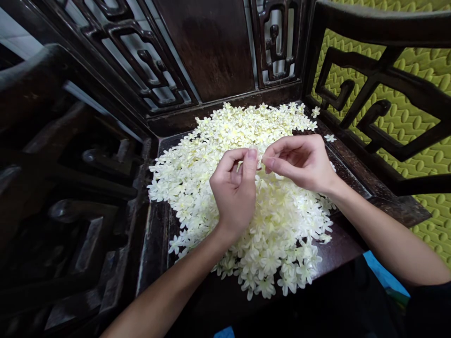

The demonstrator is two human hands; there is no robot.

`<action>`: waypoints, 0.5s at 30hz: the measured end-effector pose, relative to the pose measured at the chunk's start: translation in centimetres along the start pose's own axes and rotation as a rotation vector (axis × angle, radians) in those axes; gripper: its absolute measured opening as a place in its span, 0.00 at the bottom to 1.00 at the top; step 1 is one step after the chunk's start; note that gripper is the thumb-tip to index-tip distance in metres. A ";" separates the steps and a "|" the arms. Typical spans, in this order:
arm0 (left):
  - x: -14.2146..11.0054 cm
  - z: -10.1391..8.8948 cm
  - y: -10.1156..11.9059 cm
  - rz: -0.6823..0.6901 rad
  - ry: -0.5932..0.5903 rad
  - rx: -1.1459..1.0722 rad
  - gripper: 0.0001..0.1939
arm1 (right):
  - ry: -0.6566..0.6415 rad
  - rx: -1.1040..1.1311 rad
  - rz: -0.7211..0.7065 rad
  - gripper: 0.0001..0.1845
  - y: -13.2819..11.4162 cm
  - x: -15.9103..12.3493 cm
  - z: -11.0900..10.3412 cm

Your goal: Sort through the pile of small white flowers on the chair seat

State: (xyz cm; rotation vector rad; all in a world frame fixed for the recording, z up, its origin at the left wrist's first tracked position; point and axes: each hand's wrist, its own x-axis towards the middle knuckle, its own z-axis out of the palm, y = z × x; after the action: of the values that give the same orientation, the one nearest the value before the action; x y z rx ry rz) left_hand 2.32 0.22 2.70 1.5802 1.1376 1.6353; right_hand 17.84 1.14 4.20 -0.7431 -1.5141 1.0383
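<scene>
A broad heap of small white flowers [197, 173] with pale yellow centres lies on a dark wooden seat [338, 244]. Above its middle, my left hand [236, 188] is closed, thumb and forefinger pinched on what looks like one white flower [260, 162]. My right hand [305, 162] meets it from the right, its thumb and forefinger also pressed together close to that flower. Whatever sits between the right fingertips is too small to make out. The two sets of fingertips are almost touching, and both hands hide part of the heap.
Carved dark wooden panels [207, 47] rise behind the heap, with an openwork armrest [88, 188] on the left. On the right stands another wooden lattice [398, 89] before a yellow-green textured cushion [423, 155]. A stray flower [330, 138] lies near the right edge.
</scene>
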 end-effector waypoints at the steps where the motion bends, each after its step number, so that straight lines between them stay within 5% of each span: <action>1: 0.0 0.0 0.0 -0.001 -0.002 -0.003 0.11 | 0.002 0.000 -0.003 0.09 0.0 0.0 0.0; 15: -0.1 0.0 -0.2 -0.013 -0.002 -0.029 0.11 | 0.001 -0.005 -0.011 0.09 0.2 -0.1 0.0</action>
State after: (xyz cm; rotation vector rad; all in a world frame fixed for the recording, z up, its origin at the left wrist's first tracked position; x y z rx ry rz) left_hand 2.26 0.23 2.46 1.5528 1.1166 1.6337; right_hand 17.84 1.18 3.94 -0.7377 -1.5188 1.0259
